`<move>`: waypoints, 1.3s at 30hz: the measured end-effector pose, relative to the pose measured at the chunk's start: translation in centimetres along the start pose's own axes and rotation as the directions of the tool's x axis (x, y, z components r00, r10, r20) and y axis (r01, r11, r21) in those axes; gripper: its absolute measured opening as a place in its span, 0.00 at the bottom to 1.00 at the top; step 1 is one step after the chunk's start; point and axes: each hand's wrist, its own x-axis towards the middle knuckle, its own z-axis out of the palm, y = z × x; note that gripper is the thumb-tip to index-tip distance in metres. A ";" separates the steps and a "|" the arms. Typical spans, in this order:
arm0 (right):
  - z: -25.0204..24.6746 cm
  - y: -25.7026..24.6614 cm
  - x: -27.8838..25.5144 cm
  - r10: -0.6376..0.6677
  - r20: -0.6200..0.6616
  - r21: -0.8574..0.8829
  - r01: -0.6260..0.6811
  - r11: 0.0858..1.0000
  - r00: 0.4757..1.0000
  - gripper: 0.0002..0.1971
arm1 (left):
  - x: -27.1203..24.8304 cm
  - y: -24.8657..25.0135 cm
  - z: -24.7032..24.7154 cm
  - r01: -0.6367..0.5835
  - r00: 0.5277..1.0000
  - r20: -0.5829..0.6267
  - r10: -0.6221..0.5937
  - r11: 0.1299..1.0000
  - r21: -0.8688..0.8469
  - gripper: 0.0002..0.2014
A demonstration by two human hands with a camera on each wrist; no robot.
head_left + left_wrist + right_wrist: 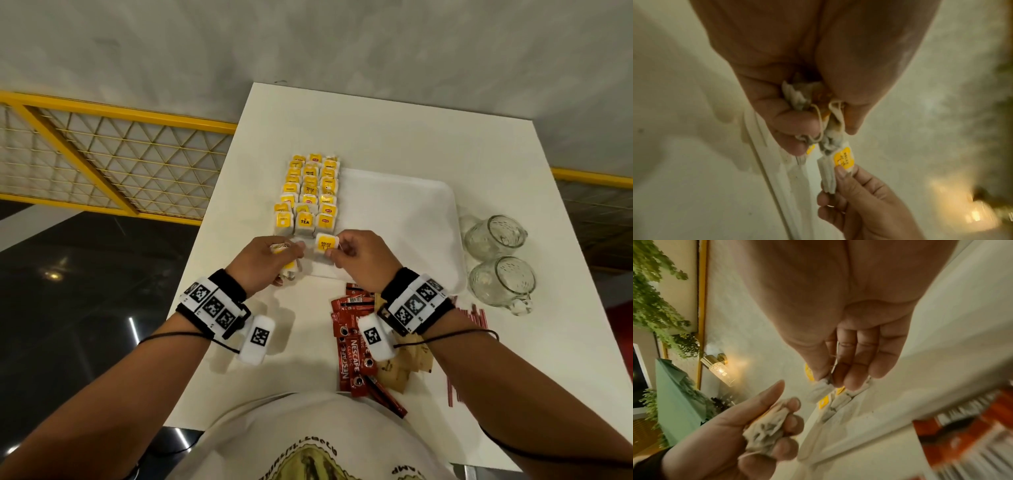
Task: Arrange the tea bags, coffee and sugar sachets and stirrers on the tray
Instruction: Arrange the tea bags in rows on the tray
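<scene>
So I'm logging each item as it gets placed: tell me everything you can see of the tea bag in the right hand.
The tea bag is a small white paper pouch with a yellow tag printed RELAX. The right hand pinches it at its right edge, between thumb and fingers. It sits face up at the near edge of the white tray, just in front of the rows of tea bags. Whether it touches the tray is unclear.

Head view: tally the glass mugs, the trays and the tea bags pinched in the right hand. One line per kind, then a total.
Glass mugs: 2
White tray: 1
Tea bag pinched in the right hand: 1
Total: 4
</scene>
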 end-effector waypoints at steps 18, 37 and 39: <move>0.3 0.0 5.4 0.226 -0.019 -0.277 -0.222 0.935 0.974 0.12 | 0.1 -0.1 -1.0 0.326 0.943 0.230 -0.240 0.808 -0.490 0.07; 0.1 -3.6 -1.0 -0.204 0.209 0.180 0.168 0.969 0.956 0.10 | -0.7 -0.4 -0.9 0.062 0.947 0.320 0.018 0.969 -0.239 0.39; 0.2 -3.6 -1.1 -0.181 0.157 0.235 0.141 0.962 0.971 0.09 | -0.7 -0.5 -1.0 0.123 0.935 0.353 0.006 0.932 -0.342 0.41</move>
